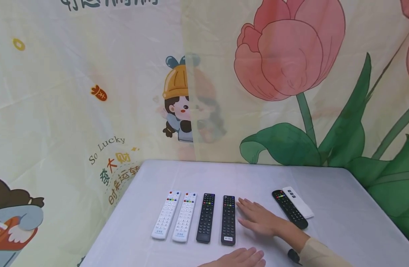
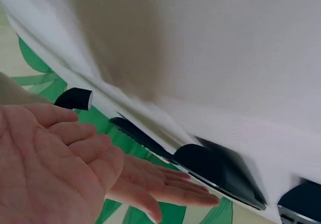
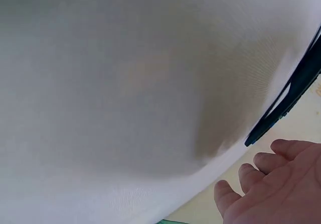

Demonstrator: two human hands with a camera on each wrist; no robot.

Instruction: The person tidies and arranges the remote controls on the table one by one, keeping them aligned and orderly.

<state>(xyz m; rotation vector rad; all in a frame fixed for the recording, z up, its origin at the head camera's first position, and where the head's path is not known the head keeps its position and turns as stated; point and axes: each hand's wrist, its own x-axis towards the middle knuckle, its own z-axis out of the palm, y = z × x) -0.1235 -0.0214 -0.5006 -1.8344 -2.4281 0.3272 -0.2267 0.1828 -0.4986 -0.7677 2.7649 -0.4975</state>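
Observation:
Two white remote controls, a left one (image 1: 165, 215) and a right one (image 1: 185, 218), lie in a row with two black remote controls, an inner one (image 1: 205, 218) and an outer one (image 1: 228, 220). Just right of the outer black remote is my right hand (image 1: 257, 218), fingers extended and holding nothing; its open palm also shows in the right wrist view (image 3: 281, 189). My left hand (image 1: 241, 258) is at the bottom edge of the head view, partly cut off. In the left wrist view its palm (image 2: 50, 169) is bare, with straight-looking fingers partly folded from sight.
Farther right, another black remote (image 1: 290, 209) lies against a white remote (image 1: 299, 203), partly overlapping it. All rest on a white-covered table (image 1: 131, 237). Behind stands a printed cloth backdrop (image 1: 124, 74) with a tulip. A dark wrist device (image 1: 293, 256) sits by the right sleeve.

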